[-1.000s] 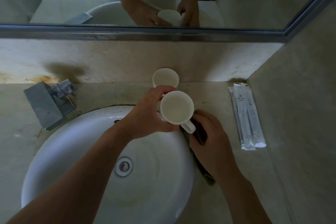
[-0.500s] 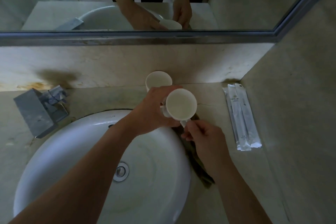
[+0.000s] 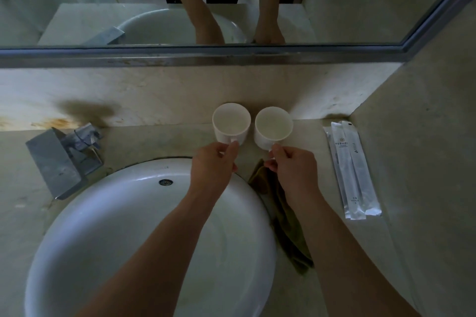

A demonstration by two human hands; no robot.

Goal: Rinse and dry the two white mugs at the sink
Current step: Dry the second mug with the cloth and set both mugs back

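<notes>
Both mugs upright at the counter's back edge, just apart: left mug [image 3: 231, 121], right mug [image 3: 273, 126]. Left hand [image 3: 213, 165] pinches the left mug's handle, right hand [image 3: 293, 167] pinches the right one's. Looks like the put-down step, task near done; next move is just letting go. Olive cloth [image 3: 286, 224] lies between the sink [image 3: 144, 239] rim and the right arm. Faucet [image 3: 61, 157] at left, sealed packets [image 3: 353, 170] at right edge. Nothing in the way.
</notes>
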